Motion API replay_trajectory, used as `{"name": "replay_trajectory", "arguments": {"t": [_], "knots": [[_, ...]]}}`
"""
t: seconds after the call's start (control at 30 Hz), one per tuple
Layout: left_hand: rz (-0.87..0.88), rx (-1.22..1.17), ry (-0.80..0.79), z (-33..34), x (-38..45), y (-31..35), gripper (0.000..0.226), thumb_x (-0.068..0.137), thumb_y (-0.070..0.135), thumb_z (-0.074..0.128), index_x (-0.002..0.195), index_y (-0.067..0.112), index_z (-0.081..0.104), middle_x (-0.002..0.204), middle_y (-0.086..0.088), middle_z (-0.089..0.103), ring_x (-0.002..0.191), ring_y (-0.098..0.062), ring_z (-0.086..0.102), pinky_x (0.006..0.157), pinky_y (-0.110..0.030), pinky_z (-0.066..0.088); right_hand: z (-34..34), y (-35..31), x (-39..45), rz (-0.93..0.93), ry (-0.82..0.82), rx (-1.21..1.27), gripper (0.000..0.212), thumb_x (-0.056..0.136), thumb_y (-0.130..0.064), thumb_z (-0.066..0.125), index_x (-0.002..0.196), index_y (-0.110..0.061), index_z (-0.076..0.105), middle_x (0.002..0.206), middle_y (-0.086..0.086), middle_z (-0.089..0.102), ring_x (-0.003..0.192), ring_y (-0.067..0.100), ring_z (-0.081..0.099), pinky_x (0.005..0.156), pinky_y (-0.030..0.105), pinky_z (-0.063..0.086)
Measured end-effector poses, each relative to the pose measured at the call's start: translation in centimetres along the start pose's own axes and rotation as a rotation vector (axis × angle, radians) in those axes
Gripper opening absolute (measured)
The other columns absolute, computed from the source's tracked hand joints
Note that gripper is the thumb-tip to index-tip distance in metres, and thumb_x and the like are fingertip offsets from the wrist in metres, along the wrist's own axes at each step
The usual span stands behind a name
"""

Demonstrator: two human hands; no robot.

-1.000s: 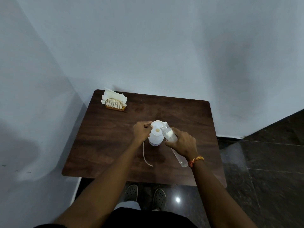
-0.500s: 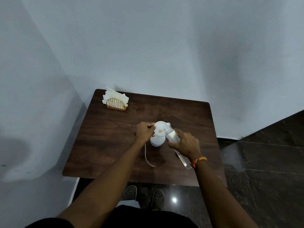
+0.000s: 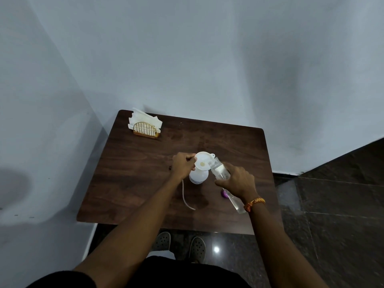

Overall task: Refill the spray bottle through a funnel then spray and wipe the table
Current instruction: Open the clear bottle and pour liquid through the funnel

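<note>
The dark wooden worktop (image 3: 133, 173) carries everything, and it is the surface that would be wetted by any spill. At its middle stands the white spray bottle (image 3: 198, 177), uncapped, with the white funnel (image 3: 203, 161) seated in its neck. A clear water bottle (image 3: 220, 171) is tilted with its open mouth at the funnel's right rim, and pouring is judged to be under way or about to begin.

The right hand (image 3: 239, 182) has its grip closed around the clear bottle's body. The left hand (image 3: 182, 166) has its grip curled at the funnel's left rim; what it pinches cannot be fully made out, though a thin white tube (image 3: 186, 197) trails from beneath it across the wood towards the near edge.

If the clear bottle is tipped too steeply, the funnel could be overfilled or missed. The top-heavy spray bottle could be toppled if the funnel rim is pressed sideways. The tube could be dragged off the near edge by the forearm. A small purple cap (image 3: 224, 193), just beside the right wrist, could be knocked away.

The napkin holder (image 3: 146, 130) at the far left corner is well apart.
</note>
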State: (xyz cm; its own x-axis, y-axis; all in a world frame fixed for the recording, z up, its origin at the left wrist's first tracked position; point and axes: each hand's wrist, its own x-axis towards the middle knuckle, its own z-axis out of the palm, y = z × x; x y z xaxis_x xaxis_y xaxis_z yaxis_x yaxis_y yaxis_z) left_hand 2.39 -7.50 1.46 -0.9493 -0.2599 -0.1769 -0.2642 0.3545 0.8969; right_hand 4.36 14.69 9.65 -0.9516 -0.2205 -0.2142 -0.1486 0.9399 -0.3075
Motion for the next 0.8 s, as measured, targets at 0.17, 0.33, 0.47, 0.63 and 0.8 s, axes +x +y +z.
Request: {"name": "replay_trajectory", "arguments": {"t": [0.17,0.33,0.47,0.63,0.8], "knots": [[0.011,0.008,0.007,0.0,0.0,-0.1,0.027,0.097,0.016,0.071,0.122,0.009,0.076,0.106,-0.008,0.080,0.063,-0.011,0.076,0.076,-0.033,0.065,0.1,0.5,0.3,0.000,-0.003,-0.004,0.068,0.073,-0.069,0.066,0.135,-0.040,0.056,0.112,-0.007,0.074,0.092,0.019,0.069,0.082,0.041,0.058],[0.015,0.008,0.000,-0.1,0.0,-0.2,0.027,0.096,0.017,0.071,0.122,0.009,0.076,0.108,-0.008,0.080,0.063,-0.011,0.076,0.077,-0.035,0.065,0.0,1.0,0.6,-0.004,0.017,-0.032,0.069,0.078,-0.063,0.073,0.140,-0.038,0.057,0.115,-0.006,0.074,0.097,0.021,0.070,0.076,0.034,0.046],[0.022,0.005,-0.002,-0.1,-0.1,-0.2,0.027,0.096,0.017,0.071,0.122,0.009,0.076,0.107,-0.008,0.080,0.062,-0.009,0.075,0.072,-0.026,0.063,-0.2,1.1,0.6,0.000,0.026,-0.036,0.065,0.077,-0.063,0.073,0.135,-0.040,0.059,0.112,-0.006,0.075,0.096,0.022,0.070,0.074,0.034,0.043],[0.027,-0.003,-0.004,-0.2,0.0,-0.2,0.028,0.096,0.017,0.071,0.122,0.007,0.076,0.109,-0.009,0.080,0.062,-0.010,0.075,0.069,-0.023,0.062,-0.4,1.3,0.6,-0.004,0.023,-0.048,0.066,0.078,-0.062,0.074,0.138,-0.039,0.058,0.115,-0.005,0.075,0.096,0.022,0.070,0.073,0.033,0.043],[0.021,0.009,0.007,-0.2,0.1,-0.2,0.029,0.096,0.018,0.073,0.123,0.007,0.076,0.108,-0.009,0.080,0.062,-0.010,0.076,0.075,-0.030,0.065,-0.7,1.3,0.6,0.000,0.032,-0.044,0.066,0.078,-0.061,0.075,0.138,-0.038,0.058,0.115,-0.005,0.075,0.096,0.022,0.070,0.073,0.033,0.042]]}}
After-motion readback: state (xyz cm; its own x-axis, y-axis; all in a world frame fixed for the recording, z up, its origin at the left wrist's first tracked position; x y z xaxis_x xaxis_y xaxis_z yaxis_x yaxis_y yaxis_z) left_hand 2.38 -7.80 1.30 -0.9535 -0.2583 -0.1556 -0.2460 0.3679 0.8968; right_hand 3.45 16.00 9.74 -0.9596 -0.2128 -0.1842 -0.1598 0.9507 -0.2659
